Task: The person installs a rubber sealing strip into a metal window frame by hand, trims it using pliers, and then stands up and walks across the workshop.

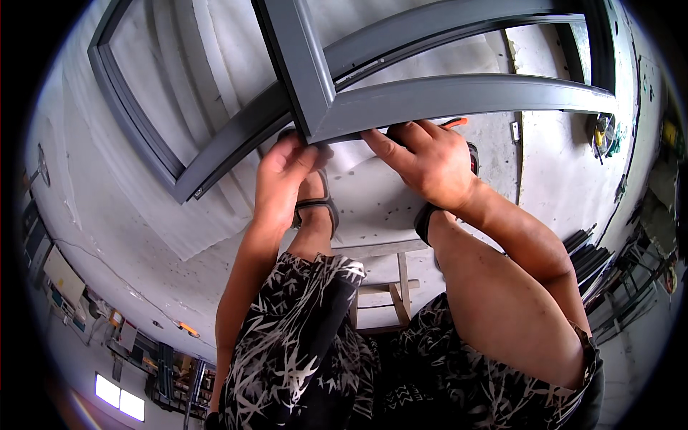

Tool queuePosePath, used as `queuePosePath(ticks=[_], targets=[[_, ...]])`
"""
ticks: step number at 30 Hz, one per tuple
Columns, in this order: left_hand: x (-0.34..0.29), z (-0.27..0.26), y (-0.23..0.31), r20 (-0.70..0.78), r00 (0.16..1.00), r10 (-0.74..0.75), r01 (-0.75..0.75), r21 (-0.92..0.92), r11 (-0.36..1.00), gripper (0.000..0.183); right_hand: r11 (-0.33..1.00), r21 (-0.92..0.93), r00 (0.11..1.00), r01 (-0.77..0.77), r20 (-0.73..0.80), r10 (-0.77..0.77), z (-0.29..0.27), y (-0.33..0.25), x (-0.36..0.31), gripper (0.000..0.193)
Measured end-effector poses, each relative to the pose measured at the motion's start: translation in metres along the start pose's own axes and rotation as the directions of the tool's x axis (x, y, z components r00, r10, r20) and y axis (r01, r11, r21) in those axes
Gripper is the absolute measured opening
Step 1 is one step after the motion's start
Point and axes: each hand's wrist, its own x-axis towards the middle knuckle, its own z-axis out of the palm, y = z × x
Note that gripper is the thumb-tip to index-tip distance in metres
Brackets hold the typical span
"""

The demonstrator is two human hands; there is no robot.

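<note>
A grey mitred window frame (459,97) is raised in front of me, one corner toward my legs. My left hand (283,179) is closed at that corner, thumb and fingertips together against its lower edge. Part of its fingers is hidden behind the frame. Farther right along the same edge, my right hand (437,161) has its index finger extended against the frame and the other fingers curled. What those curled fingers hold, if anything, is hidden. An orange-tipped piece (456,122) shows just beyond the right hand; I cannot tell whether it is held.
Another grey frame (136,118) lies behind and to the left, on pale sheeting (172,215). Between my sandalled feet a wooden stool (380,249) shows. Dark bars (591,261) are stacked at right. An orange tool (188,329) lies at lower left.
</note>
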Motion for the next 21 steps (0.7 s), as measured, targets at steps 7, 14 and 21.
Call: queuePosePath(ticks=[7, 14, 21], targets=[[0.004, -0.004, -0.006, -0.040, 0.999, 0.037, -0.032, 0.111, 0.993, 0.019, 0.986, -0.113, 0.992, 0.121, 0.041, -0.117, -0.003, 0.008, 0.001, 0.057], [0.007, -0.003, -0.006, -0.010, 0.998, 0.067, -0.064, 0.209, 0.976, 0.014, 0.963, -0.163, 0.974, 0.216, -0.030, -0.224, 0.008, 0.020, 0.001, 0.040], [0.003, -0.003, 0.000, 0.056, 0.996, 0.074, -0.084, 0.185, 0.979, 0.016, 0.966, -0.115, 0.972, 0.230, -0.010, -0.233, 0.009, 0.022, -0.002, 0.043]])
